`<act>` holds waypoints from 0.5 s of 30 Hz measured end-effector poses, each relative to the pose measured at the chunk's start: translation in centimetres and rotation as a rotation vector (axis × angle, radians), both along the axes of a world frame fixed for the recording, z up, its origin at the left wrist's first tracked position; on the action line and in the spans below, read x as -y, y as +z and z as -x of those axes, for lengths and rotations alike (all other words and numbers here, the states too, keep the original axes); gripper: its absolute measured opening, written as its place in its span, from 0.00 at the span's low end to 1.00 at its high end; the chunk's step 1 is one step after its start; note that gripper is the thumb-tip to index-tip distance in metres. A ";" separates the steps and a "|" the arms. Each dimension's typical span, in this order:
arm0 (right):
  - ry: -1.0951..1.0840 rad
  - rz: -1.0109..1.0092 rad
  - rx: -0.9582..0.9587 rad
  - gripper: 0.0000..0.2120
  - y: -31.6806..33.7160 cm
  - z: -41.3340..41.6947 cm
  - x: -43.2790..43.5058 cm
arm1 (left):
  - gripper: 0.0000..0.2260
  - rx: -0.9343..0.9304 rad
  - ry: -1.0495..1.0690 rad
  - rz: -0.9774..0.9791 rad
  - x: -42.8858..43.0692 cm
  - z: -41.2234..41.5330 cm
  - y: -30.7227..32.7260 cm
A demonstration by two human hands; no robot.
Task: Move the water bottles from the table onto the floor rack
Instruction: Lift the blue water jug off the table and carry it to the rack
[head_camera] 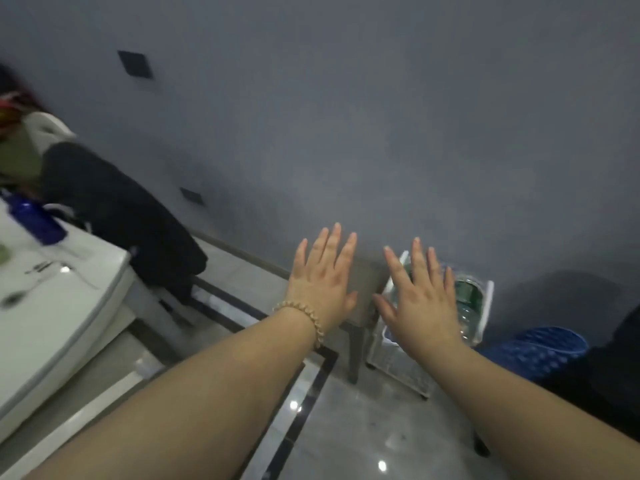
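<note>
Both my hands are stretched out flat in front of me, fingers spread, holding nothing. My left hand (320,280), with a bead bracelet on the wrist, hovers over a grey stool. My right hand (420,299) hovers over the white floor rack (485,306) by the wall and hides much of it. A clear bottle with a green label (467,299) stands in the rack's right side. A blue water bottle (36,221) lies on the white table (52,306) at the far left.
A grey stool (363,292) stands left of the rack. A chair draped with dark clothing (117,216) sits beyond the table's corner. A blue perforated plastic seat (540,351) is right of the rack. The tiled floor (363,427) has dark border strips.
</note>
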State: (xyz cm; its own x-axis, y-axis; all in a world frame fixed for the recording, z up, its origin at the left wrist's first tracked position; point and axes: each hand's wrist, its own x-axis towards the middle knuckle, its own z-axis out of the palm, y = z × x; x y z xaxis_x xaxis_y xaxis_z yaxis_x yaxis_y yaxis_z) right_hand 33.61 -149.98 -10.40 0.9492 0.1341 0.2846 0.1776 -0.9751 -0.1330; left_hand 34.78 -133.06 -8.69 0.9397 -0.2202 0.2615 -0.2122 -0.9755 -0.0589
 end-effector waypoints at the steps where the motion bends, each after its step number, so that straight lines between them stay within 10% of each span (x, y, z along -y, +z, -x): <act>1: 0.039 -0.001 0.022 0.38 0.6 0.9 -2.7 | 0.42 0.009 0.037 0.004 -2.5 1.5 0.5; 15: 0.536 -0.231 0.185 0.33 4.2 21.7 -49.4 | 0.37 0.262 0.460 -0.054 -44.8 29.8 4.9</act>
State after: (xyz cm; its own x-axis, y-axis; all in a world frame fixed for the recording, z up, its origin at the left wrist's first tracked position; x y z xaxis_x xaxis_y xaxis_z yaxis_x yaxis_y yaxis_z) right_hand 11.90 -100.57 -6.22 0.6989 0.4944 0.5168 0.6757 -0.6932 -0.2506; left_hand 4.95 -88.25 -3.78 0.8473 0.1795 0.4999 0.2653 -0.9584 -0.1056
